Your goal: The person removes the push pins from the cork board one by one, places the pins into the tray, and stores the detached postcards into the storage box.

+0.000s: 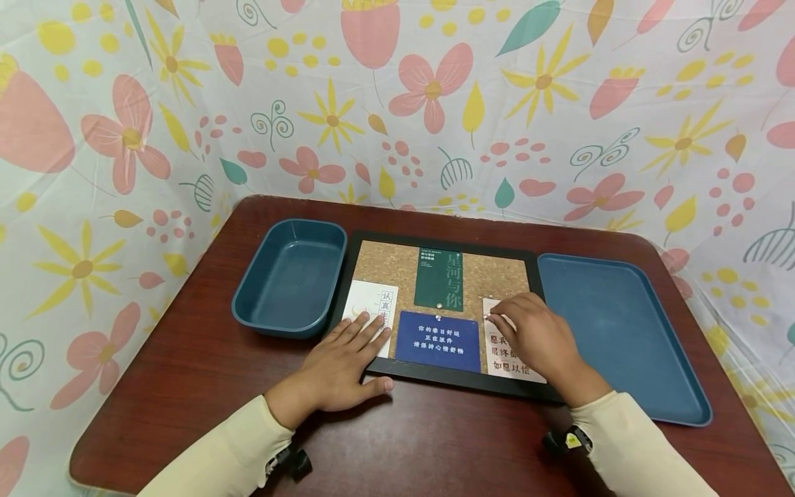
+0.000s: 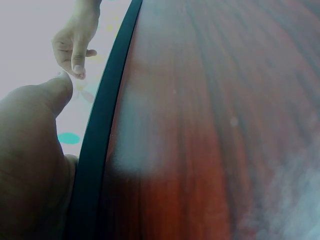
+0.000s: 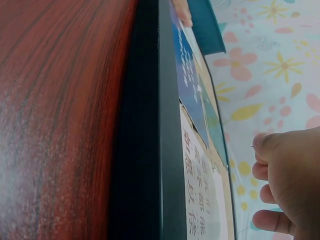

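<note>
A black-framed cork board (image 1: 385, 261) lies on the table with several cards on it. My left hand (image 1: 344, 366) rests with its fingers spread on a white card (image 1: 368, 295) at the board's left, thumb over the front frame. Over the pale card with dark characters (image 1: 511, 367) at the right, my right hand (image 1: 540, 338) pinches a small pushpin between thumb and forefinger. Its thin needle (image 3: 253, 146) pokes out in the right wrist view. A green card (image 1: 435, 279) and a blue card (image 1: 437, 343) occupy the middle, with clear pushpins (image 1: 439, 306) where they meet.
Left of the board stands a deep blue bin (image 1: 288, 276). A flat blue tray (image 1: 621, 331) lies to its right. The dark red wooden table (image 1: 435, 442) extends in front, and a flower-patterned curtain (image 1: 385, 152) hangs behind.
</note>
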`<action>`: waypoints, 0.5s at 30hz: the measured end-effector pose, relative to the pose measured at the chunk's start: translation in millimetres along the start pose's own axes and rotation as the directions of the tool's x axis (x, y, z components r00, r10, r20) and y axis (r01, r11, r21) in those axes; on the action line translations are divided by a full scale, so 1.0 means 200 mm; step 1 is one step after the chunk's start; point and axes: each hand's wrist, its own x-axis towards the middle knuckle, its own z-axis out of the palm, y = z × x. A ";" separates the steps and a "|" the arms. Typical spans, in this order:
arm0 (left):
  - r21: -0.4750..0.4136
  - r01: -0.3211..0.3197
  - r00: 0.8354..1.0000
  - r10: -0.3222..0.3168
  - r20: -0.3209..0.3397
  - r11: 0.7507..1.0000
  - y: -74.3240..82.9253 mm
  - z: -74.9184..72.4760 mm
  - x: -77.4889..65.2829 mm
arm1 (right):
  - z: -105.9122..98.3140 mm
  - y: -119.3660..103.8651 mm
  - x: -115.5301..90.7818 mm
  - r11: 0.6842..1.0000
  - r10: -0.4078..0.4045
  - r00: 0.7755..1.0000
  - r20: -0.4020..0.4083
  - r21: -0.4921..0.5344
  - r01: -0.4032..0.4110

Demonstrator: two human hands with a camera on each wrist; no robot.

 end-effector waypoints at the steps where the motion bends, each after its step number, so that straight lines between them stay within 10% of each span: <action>1: -0.001 0.000 1.000 0.000 -0.003 1.000 0.00 0.00 0.00 | 0.00 0.00 0.00 1.000 0.000 1.000 -0.001 -0.001 0.000; 15: 0.009 -0.006 1.000 0.006 0.001 1.000 0.00 -0.01 0.00 | -0.02 0.02 -0.03 1.000 0.013 1.000 0.005 -0.002 -0.013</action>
